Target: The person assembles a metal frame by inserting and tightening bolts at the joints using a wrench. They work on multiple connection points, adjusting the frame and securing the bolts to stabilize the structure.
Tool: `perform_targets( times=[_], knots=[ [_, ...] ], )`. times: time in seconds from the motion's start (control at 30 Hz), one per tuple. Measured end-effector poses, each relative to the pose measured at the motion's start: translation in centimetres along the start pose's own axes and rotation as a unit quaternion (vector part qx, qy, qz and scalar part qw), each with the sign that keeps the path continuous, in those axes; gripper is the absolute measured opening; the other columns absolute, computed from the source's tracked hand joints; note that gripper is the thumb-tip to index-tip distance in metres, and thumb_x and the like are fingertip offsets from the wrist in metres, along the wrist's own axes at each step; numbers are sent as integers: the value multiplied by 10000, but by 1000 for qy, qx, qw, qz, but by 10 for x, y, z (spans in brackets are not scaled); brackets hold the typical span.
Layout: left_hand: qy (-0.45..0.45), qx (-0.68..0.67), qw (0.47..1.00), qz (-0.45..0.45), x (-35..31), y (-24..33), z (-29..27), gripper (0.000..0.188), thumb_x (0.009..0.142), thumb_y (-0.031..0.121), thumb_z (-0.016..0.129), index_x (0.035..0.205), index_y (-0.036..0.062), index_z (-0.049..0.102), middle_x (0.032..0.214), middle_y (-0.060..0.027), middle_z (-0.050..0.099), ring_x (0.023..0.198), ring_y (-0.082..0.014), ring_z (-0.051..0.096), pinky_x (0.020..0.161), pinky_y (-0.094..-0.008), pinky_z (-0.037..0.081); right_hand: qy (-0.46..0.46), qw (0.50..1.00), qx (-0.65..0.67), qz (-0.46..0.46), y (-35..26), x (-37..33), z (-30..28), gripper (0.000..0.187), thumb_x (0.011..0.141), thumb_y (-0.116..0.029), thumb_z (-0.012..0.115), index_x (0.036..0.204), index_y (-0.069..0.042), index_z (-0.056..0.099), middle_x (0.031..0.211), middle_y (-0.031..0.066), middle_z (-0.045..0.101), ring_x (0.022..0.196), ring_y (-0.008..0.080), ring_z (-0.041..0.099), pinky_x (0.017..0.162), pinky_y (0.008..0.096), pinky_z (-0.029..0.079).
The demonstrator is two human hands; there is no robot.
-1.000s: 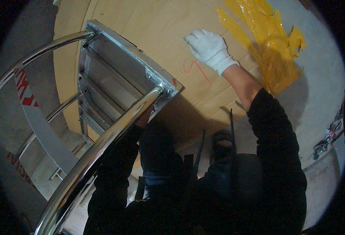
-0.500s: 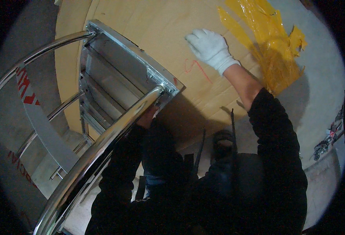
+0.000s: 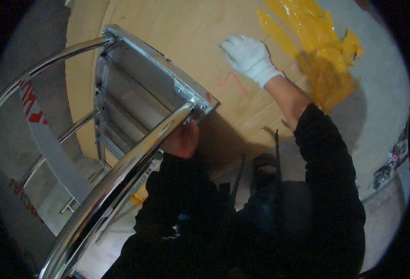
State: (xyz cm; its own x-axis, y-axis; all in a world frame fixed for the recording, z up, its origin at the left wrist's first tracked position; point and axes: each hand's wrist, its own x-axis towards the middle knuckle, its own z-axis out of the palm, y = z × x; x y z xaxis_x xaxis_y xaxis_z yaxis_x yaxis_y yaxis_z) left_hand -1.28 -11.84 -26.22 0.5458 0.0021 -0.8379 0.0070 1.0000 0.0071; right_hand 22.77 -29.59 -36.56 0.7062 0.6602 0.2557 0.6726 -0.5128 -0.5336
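Note:
My bare left hand (image 3: 182,139) is at the lower corner of a metal step ladder (image 3: 144,51), just under the end of its shiny tubular handrail (image 3: 135,156). Its fingertips reach the corner bracket and are partly hidden by the rail, so their grip cannot be made out. My right hand (image 3: 249,58), in a white knit glove, rests on a large brown cardboard sheet (image 3: 181,28), fingers curled in. Its palm side is hidden. Red marker strokes (image 3: 235,83) show on the cardboard below the glove.
Torn yellow tape (image 3: 326,56) lies across the cardboard's right side. A curved second rail (image 3: 51,58) and a grey strip with red print (image 3: 56,144) run along the left. Dark crumpled plastic (image 3: 391,158) lies on the floor at the right. A shoe (image 3: 264,167) shows below the cardboard.
My left hand has come further out from behind the handrail, and its forearm has shifted right. My right hand has stayed in place on the cardboard.

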Motion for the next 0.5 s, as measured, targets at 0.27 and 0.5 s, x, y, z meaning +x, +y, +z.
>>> perform_targets(
  times=[0.27,0.5],
  knots=[
    [259,767,554,195,0,75,-118,508,883,405,523,1250,57,475,1265,-172,492,1160,-330,464,966,-444,375,4,1000,-11,-15,-4,0,-3,62,762,-185,550,805,-143,561,802,64,569,743,255,599,600,384,514],
    [223,957,166,81,3,54,-81,732,855,596,433,1384,102,323,1399,-182,340,1301,-376,289,1073,-492,204,-1,1000,-10,-8,0,-1,2,70,764,-194,557,810,-142,555,809,68,569,751,256,597,606,383,514]
  ],
)
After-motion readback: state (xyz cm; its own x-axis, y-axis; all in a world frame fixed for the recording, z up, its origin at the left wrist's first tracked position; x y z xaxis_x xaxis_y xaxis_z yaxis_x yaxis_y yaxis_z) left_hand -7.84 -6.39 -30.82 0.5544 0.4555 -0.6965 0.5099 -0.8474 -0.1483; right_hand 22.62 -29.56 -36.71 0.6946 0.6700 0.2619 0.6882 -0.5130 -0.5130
